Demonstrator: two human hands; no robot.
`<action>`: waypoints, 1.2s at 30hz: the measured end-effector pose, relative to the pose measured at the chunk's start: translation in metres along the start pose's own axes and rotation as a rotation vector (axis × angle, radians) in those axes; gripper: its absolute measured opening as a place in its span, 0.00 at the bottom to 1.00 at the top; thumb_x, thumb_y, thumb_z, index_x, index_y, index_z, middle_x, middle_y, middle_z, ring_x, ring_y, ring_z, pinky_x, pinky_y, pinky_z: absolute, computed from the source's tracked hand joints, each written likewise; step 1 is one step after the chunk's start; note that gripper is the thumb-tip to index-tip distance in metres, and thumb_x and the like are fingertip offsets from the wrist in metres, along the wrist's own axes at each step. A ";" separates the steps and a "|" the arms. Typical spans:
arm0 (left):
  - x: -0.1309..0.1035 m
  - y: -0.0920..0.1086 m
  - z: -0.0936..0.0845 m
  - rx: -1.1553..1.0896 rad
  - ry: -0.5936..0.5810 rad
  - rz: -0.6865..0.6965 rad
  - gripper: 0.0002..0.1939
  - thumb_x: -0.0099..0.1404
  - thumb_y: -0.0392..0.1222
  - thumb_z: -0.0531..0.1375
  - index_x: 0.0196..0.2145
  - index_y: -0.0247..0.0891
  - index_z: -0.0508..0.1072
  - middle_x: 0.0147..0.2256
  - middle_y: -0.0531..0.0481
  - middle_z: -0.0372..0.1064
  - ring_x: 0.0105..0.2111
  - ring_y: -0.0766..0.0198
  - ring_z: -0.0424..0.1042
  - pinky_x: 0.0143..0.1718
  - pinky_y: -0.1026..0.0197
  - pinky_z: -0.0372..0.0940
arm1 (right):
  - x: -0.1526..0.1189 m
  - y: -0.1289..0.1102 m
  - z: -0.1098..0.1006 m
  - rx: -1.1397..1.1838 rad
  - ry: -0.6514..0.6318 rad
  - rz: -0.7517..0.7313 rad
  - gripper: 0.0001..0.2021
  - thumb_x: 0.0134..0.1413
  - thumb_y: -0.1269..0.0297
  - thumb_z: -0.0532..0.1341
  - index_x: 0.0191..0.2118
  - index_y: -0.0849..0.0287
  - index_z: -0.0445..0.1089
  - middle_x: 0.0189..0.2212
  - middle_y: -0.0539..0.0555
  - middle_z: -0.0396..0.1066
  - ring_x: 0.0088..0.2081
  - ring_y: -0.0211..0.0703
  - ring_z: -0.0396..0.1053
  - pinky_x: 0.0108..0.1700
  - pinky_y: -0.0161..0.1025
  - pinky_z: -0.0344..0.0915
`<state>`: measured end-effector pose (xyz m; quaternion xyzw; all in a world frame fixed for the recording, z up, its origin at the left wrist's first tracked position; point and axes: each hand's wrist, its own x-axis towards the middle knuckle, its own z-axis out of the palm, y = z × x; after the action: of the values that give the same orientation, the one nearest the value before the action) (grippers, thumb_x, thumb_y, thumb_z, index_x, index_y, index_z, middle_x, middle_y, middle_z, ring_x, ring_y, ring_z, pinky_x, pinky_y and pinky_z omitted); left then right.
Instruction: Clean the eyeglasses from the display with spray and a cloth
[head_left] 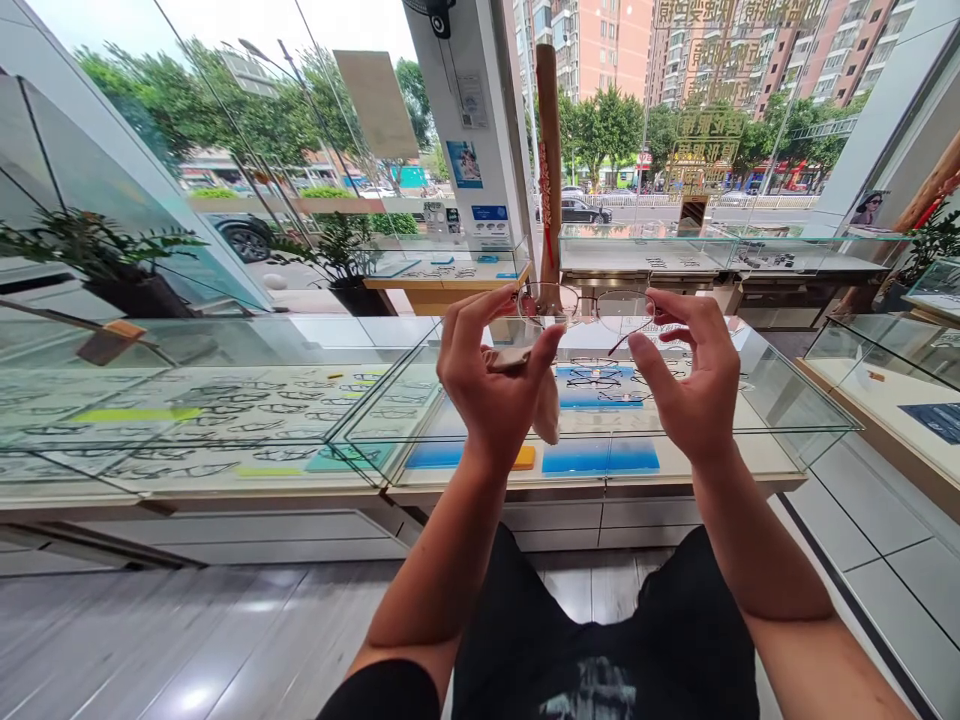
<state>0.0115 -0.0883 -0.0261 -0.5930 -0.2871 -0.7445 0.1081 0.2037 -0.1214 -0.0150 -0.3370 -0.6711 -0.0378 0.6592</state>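
Head view: a shop interior opens onto a large window (637,60), with a broad glass-topped display surface (780,487) across the middle, directly beyond the person's body. Inside it lie rows of spectacle frames, blue sheets (600,457) and, near the front edge, a small orange block (524,458).

Both forearms reach forward and up from the lower part of the picture, converging, with the hands raised over the display and level with each other. The left hand (499,380) and right hand (699,380) face each other, palms inward and fingers pointing up and in. A pale cloth (547,412) hangs from the left hand, its upper part tucked within the curled fingers.

Between the hands, at fingertip height, are thin-rimmed eyeglasses (606,306). Their long axis runs left to right, straight across the gap, so neither hand is nearer: each has one end. The fingers of both hands are closed on the outer ends of the frame, while the thumbs stand below, apart from the rims. One slender temple (627,339) slants down and inward beside the right thumb; whether that thumb touches it, I cannot tell.
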 end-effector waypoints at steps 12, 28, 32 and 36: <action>-0.005 -0.001 0.007 0.002 -0.021 -0.124 0.24 0.64 0.55 0.72 0.51 0.42 0.73 0.50 0.42 0.78 0.47 0.53 0.82 0.31 0.60 0.71 | -0.004 -0.003 0.004 -0.173 0.051 -0.212 0.15 0.66 0.58 0.65 0.57 0.44 0.74 0.48 0.55 0.78 0.50 0.56 0.76 0.50 0.58 0.77; -0.007 -0.005 0.006 0.093 0.190 0.171 0.29 0.57 0.51 0.78 0.52 0.45 0.76 0.46 0.45 0.78 0.46 0.50 0.80 0.39 0.49 0.76 | -0.004 0.007 0.010 0.339 0.024 0.253 0.11 0.67 0.55 0.65 0.49 0.49 0.80 0.50 0.54 0.81 0.52 0.47 0.79 0.50 0.47 0.80; -0.009 -0.006 0.006 0.051 0.229 0.213 0.28 0.57 0.52 0.77 0.53 0.45 0.77 0.46 0.45 0.77 0.46 0.51 0.80 0.36 0.49 0.76 | -0.006 0.009 0.009 0.320 0.026 0.245 0.10 0.69 0.54 0.63 0.49 0.48 0.79 0.49 0.53 0.81 0.52 0.46 0.79 0.52 0.48 0.80; -0.012 -0.009 0.005 0.046 0.227 0.185 0.24 0.65 0.60 0.70 0.52 0.47 0.75 0.46 0.44 0.75 0.47 0.49 0.79 0.30 0.48 0.71 | -0.007 0.010 0.010 0.314 0.052 0.238 0.09 0.69 0.54 0.63 0.47 0.47 0.79 0.47 0.52 0.81 0.51 0.46 0.79 0.52 0.49 0.79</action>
<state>0.0142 -0.0797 -0.0392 -0.5263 -0.2342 -0.7867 0.2219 0.1996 -0.1121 -0.0269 -0.3059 -0.6069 0.1366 0.7207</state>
